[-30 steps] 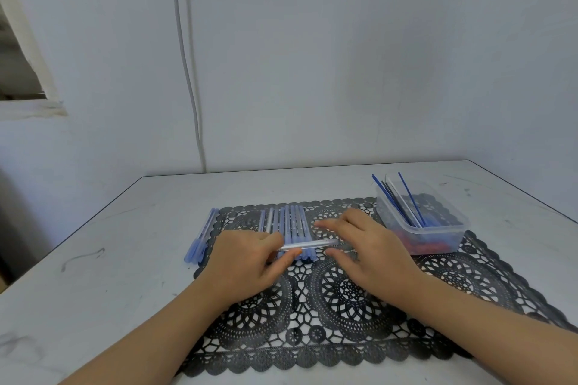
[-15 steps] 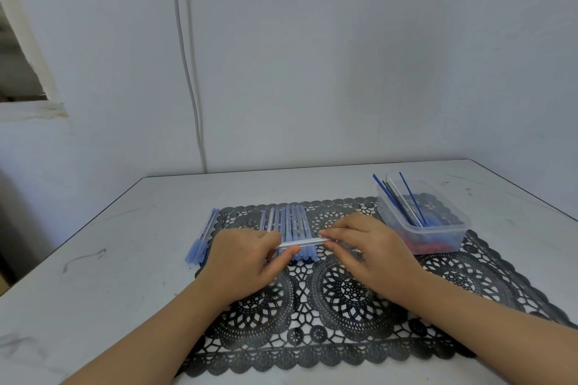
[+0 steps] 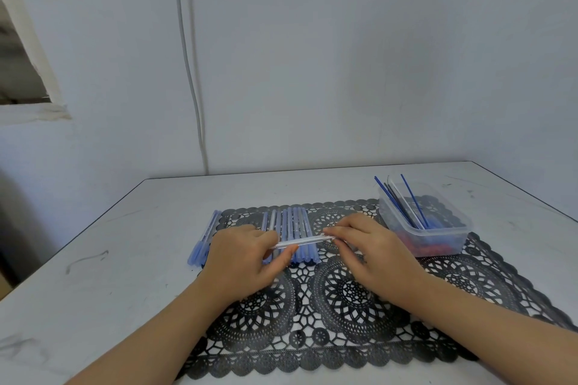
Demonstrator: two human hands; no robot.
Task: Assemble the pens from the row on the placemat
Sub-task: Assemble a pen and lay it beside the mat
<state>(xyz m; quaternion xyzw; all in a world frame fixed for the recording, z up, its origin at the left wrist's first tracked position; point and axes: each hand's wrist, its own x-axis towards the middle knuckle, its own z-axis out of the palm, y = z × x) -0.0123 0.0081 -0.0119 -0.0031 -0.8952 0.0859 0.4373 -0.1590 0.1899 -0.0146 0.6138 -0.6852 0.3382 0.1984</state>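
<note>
A clear pen barrel (image 3: 301, 241) is held crosswise just above the row of pens (image 3: 294, 225) on the black lace placemat (image 3: 344, 300). My left hand (image 3: 247, 262) pinches its left end between thumb and fingers. My right hand (image 3: 372, 253) grips its right end with the fingertips. The row holds several blue pens lying side by side; its near ends are partly hidden behind the barrel and my left hand.
A clear plastic tub (image 3: 428, 228) with blue and dark refills and red and blue small parts stands on the mat's right side. A small bunch of blue pens (image 3: 205, 239) lies off the mat's left edge. The white table meets the wall behind.
My right hand's fingers closed onto the barrel's right end; a second ago they were spread above it. The barrel sits slightly higher and my left hand has hardly moved.
</note>
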